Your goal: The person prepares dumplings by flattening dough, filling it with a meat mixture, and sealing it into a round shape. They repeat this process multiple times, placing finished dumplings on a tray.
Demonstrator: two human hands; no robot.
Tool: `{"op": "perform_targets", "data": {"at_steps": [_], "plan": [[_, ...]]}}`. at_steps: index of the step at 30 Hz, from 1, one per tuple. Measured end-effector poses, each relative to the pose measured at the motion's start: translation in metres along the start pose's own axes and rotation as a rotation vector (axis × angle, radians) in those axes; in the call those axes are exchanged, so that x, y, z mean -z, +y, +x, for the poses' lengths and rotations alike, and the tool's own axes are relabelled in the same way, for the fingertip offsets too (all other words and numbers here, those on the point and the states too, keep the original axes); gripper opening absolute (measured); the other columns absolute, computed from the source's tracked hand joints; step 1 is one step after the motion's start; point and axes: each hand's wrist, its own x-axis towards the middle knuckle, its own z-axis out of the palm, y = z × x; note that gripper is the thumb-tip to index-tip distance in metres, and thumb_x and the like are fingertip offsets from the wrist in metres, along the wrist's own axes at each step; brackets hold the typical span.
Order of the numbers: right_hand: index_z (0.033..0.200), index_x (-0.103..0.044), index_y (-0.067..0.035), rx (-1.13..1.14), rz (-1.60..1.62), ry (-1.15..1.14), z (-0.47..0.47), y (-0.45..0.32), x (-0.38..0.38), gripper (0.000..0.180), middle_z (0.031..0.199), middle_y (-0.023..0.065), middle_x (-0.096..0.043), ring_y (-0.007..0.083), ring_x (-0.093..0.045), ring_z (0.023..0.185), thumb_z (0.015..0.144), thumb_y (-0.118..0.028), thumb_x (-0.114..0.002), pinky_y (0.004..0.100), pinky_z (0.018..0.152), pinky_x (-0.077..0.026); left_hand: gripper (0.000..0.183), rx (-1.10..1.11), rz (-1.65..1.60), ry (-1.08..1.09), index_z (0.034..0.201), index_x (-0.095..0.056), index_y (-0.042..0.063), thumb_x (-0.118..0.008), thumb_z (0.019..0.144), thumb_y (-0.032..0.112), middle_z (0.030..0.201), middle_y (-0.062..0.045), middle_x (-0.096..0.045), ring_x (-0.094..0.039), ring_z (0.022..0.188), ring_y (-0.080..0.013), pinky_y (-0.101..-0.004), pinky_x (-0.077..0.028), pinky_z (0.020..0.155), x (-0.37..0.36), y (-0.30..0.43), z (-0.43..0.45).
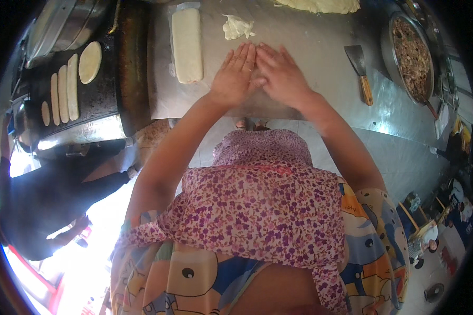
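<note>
My left hand (235,75) lies palm down over the steel worktable (319,43), its fingers stretched out flat. Beside it, my right hand (280,76) is also palm down, with its fingertips close to the left hand's and slightly blurred. Whatever may lie under the palms is hidden. Just beyond the fingertips sits a small ragged scrap of pale dough (236,28). To the left of my left hand is a long rectangular slab of dough (187,45), with clear plastic film around its edges.
A dough scraper (360,73) lies right of my hands, before a metal basin of chopped filling (412,59). More dough (319,4) spreads at the far edge. Flatbreads (90,63) and dough strips (73,86) lie on the left griddle (102,94). A person (51,197) stands beside it.
</note>
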Motion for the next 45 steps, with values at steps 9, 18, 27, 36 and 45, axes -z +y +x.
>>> {"op": "perform_targets", "data": {"at_steps": [9,18,27,36,45], "plan": [[0.148,-0.03,-0.004,-0.037,-0.244,-0.183,-0.012,-0.02,-0.005,0.082,0.156,0.0099,-0.027,0.0199,-0.015,0.148,0.086,-0.048,-0.06,0.0556,0.117,-0.007,0.093,0.112,0.3,-0.354,0.151,-0.02,0.001,-0.048,0.088,0.064,0.159,-0.018,-0.012,-0.008,0.149,-0.028,-0.0547,-0.007,0.117,0.013,0.021,-0.008],[0.123,-0.054,-0.002,-0.171,0.177,0.383,0.016,-0.009,-0.007,0.047,0.114,0.0161,-0.059,0.0355,-0.058,0.103,0.082,-0.022,-0.068,0.0423,0.084,-0.05,0.043,0.557,-0.873,0.048,0.128,-0.055,0.0,-0.047,0.1,0.032,0.129,-0.016,-0.054,-0.052,0.117,-0.0263,-0.0362,-0.039,0.1,0.031,-0.023,-0.032],[0.096,-0.067,-0.007,0.019,0.892,0.045,0.025,-0.035,0.019,0.019,0.093,0.013,-0.067,0.0281,-0.065,0.089,0.087,-0.023,-0.067,0.0369,0.079,-0.05,0.056,0.456,-1.622,-0.103,0.139,-0.042,0.003,-0.045,0.1,0.043,0.135,-0.014,-0.049,-0.048,0.126,-0.0242,-0.0382,-0.038,0.106,0.059,0.004,0.011],[0.123,-0.054,-0.009,-0.078,0.366,0.549,-0.059,0.022,0.164,0.041,0.122,0.016,-0.054,0.0332,-0.054,0.114,0.091,-0.033,-0.059,0.041,0.096,-0.043,0.038,0.93,-1.838,-0.079,0.135,-0.045,0.004,-0.049,0.101,0.019,0.126,-0.013,-0.057,-0.06,0.111,-0.025,-0.039,-0.051,0.095,0.058,0.152,0.061],[0.149,-0.03,-0.01,0.267,0.461,-0.109,-0.128,0.16,0.275,0.073,0.155,0.0189,-0.026,0.034,-0.029,0.142,0.095,-0.058,-0.042,0.0416,0.116,-0.023,0.051,0.504,-2.312,0.047,0.142,-0.039,0.01,-0.052,0.098,0.032,0.138,-0.011,-0.049,-0.047,0.129,-0.0271,-0.0446,-0.038,0.108,0.012,0.316,0.147]]}}
